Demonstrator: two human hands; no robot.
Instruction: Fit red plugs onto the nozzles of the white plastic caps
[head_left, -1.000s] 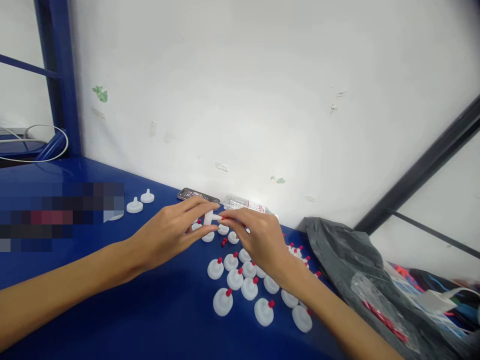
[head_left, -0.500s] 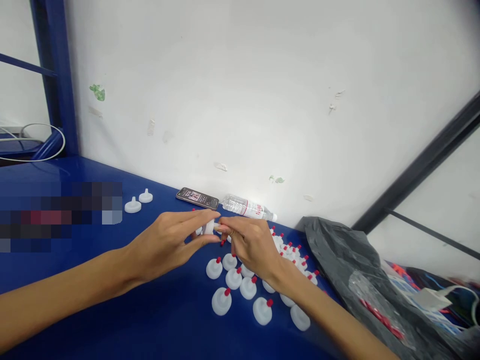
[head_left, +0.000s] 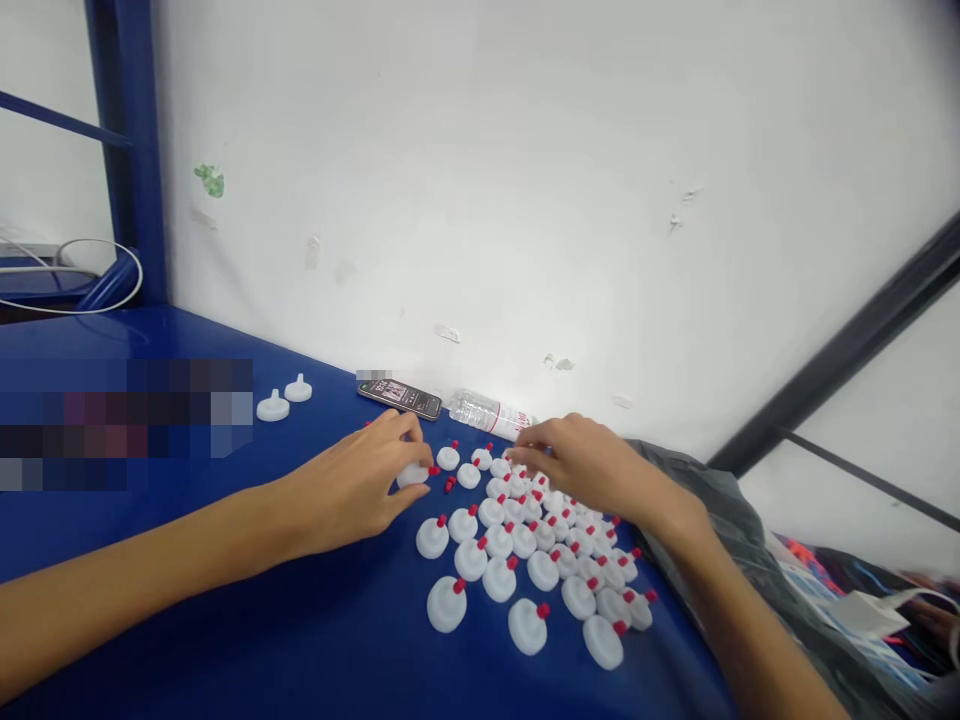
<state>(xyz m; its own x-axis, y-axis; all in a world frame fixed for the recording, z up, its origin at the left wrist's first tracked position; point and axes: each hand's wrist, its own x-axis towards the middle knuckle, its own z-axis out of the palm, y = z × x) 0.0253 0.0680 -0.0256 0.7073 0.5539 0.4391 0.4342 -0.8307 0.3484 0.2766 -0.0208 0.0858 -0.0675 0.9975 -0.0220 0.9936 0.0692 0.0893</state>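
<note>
My left hand (head_left: 352, 485) holds a white round cap with a red tip (head_left: 411, 475) between thumb and fingers, just above the blue table (head_left: 300, 640). My right hand (head_left: 585, 460) is raised over the far part of a cluster of white caps with red tips (head_left: 542, 570), fingers slightly bent and apart, with nothing visible in them. A loose red piece (head_left: 450, 484) lies on the table just right of my left hand. Two white caps without red tips (head_left: 273, 406) stand at the far left.
A phone (head_left: 399, 397) and a clear plastic bottle (head_left: 491, 413) lie along the wall. Dark grey plastic sheeting (head_left: 690, 480) covers the right side. A blurred patch (head_left: 112, 425) is at the left.
My right hand has let go of the piece at my left hand and moved right. The cap in my left hand now shows a red tip, and more of the cluster is visible.
</note>
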